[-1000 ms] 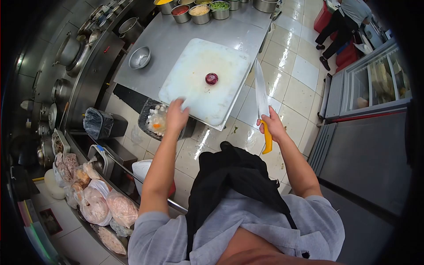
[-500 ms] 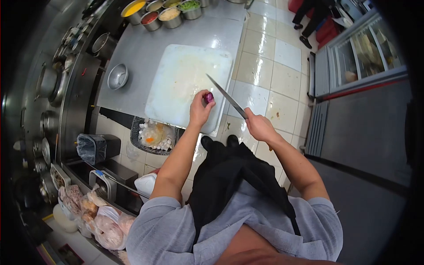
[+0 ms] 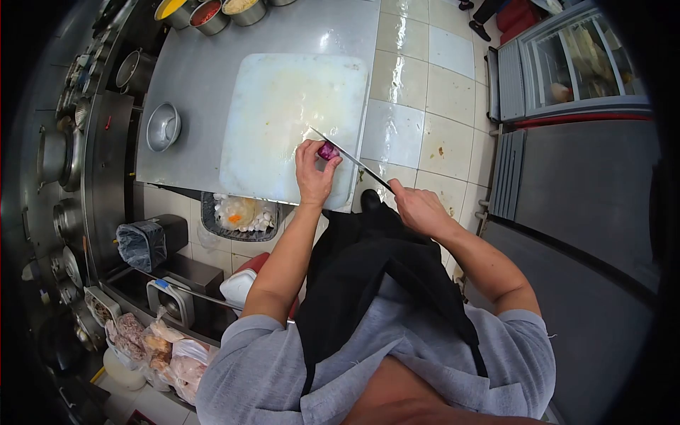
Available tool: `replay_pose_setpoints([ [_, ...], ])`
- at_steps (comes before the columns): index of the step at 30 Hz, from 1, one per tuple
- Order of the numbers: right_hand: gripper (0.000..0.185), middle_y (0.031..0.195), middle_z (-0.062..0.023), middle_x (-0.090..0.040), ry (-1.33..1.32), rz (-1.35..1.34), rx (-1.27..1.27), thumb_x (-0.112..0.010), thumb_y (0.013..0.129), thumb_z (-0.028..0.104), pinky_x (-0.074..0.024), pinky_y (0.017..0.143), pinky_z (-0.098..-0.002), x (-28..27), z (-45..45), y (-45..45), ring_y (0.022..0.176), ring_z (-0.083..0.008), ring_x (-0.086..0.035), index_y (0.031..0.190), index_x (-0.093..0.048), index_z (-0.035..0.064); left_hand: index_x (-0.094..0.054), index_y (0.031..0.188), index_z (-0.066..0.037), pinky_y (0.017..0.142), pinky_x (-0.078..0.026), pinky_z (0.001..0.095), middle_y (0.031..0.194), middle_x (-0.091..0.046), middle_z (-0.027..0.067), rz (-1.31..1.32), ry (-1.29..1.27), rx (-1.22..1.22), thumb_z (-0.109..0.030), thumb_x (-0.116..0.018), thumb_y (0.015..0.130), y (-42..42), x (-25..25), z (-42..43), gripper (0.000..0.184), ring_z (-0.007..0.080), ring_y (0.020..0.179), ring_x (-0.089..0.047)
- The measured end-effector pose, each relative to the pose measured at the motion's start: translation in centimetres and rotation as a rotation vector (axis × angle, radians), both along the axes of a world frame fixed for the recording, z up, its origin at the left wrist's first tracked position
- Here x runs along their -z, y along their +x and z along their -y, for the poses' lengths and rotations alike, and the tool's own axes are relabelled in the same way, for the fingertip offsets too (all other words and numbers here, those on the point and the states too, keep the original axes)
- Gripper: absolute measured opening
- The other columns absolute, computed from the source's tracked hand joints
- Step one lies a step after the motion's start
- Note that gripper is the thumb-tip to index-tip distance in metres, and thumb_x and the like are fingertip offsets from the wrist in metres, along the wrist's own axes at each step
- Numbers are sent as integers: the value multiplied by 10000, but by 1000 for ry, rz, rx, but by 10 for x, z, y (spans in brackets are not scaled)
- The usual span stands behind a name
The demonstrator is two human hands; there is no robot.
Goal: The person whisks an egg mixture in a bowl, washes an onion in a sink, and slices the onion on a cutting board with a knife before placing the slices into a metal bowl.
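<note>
A: From the left, what first?

B: The steel bowl [image 3: 163, 127] on the table [image 3: 198, 78]; it stands well apart from both hands, so there's little risk. Next, the black basket [image 3: 207, 216] below the near edge: anything that slips loose above could drop into it.

A: How's the left side held?

B: The left hand [image 3: 313, 173] pinches a red onion [image 3: 328, 150] between thumb and fingers, over the near right part of the white cutting board [image 3: 283, 92]. Whether the onion rests on it, I can't tell. Being round, it could twist under pressure.

A: And the blade?

B: The knife [image 3: 356, 161] slants along the onion's right side, its tip out past the fingers. Thumb and fingertips look exposed; a skid could nick them. Whether the edge is biting, I can't see.

A: Furthest right?

B: The right hand [image 3: 421, 207], clenched round the knife's handle. A turned wrist could steer the edge askew. The glossy floor tiles [image 3: 443, 99] may be slippery, and lost footing would jerk both hands.
</note>
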State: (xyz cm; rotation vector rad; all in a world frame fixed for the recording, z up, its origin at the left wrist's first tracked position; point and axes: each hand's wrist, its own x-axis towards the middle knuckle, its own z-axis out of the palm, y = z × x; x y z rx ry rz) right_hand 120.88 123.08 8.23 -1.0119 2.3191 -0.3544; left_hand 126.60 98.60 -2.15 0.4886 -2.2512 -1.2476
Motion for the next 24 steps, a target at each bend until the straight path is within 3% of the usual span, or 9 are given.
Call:
replay_pose_setpoints([
  [14,167,755,-213,-652,7,40,-7,-459,940,90,-480,597,-538,5,17,-12,703,-434,-634,1094,-426,38,-616,1177,-88,796,-514,368,1213,-544,109,23,-42,-16,-202,-823,764,-2,3,3,475,271,1066,-569],
  [16,166,750,-215,-651,13,53,-12,-459,938,89,-478,598,-541,9,20,-14,701,-437,-632,1091,-424,37,-618,1151,-54,911,-475,409,1155,-538,139,15,12,-17,-189,-841,718,-3,1,3,505,333,1065,-543],
  [20,178,744,-220,-651,55,104,-28,-460,922,77,-478,603,-549,7,37,-22,698,-442,-631,1086,-416,25,-621,1156,-52,910,-478,407,1153,-544,141,0,-5,-14,-183,-841,718,-3,4,4,508,333,1063,-547],
  [22,184,745,-223,-651,47,101,-43,-459,913,68,-481,608,-550,9,45,-26,704,-443,-634,1085,-414,21,-618,1179,-68,770,-503,359,1188,-563,111,-14,-66,-24,-196,-827,759,-2,4,5,487,278,1039,-573],
  [24,190,747,-227,-652,40,98,-56,-457,905,60,-483,612,-551,10,52,-28,711,-445,-636,1084,-411,18,-619,1177,-65,768,-502,357,1183,-567,112,-14,-68,-36,-194,-827,759,-2,5,5,484,277,1037,-574],
])
